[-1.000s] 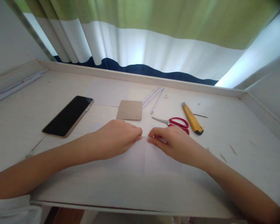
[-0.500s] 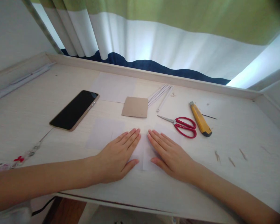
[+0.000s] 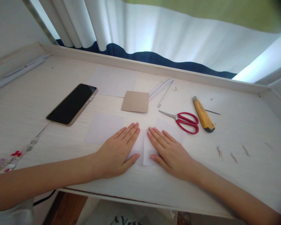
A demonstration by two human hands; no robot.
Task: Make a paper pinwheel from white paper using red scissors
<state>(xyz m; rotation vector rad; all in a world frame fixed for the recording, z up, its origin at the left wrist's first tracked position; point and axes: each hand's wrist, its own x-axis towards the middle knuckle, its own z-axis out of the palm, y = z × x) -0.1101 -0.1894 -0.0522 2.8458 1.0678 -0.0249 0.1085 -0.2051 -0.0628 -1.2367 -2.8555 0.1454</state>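
A white sheet of paper [image 3: 144, 147] with a crease or edge down its middle lies near the front of the desk. My left hand [image 3: 119, 151] rests flat on its left part, fingers stretched out and thumb apart. On the right part, my right hand [image 3: 170, 151] lies flat in the same way, fingertips pointing inward. Both hands cover much of the paper. Another pale piece of paper [image 3: 100, 126] shows beyond my left hand. Red-handled scissors [image 3: 178, 118] lie just past my right hand, and a square of brown cardboard [image 3: 135, 101] sits farther back.
A black phone [image 3: 72, 104] with a beaded strap [image 3: 16, 153] lies at left. A yellow utility knife [image 3: 203, 115] is at right, near small brown scraps [image 3: 234, 157]. White paper strips [image 3: 161, 89] and another sheet [image 3: 112, 81] lie behind. A raised rim [image 3: 142, 70] borders the desk.
The camera view has tipped slightly downward, so the desk things sit higher in the picture. Both hands stay flat on the paper, with little visible movement.
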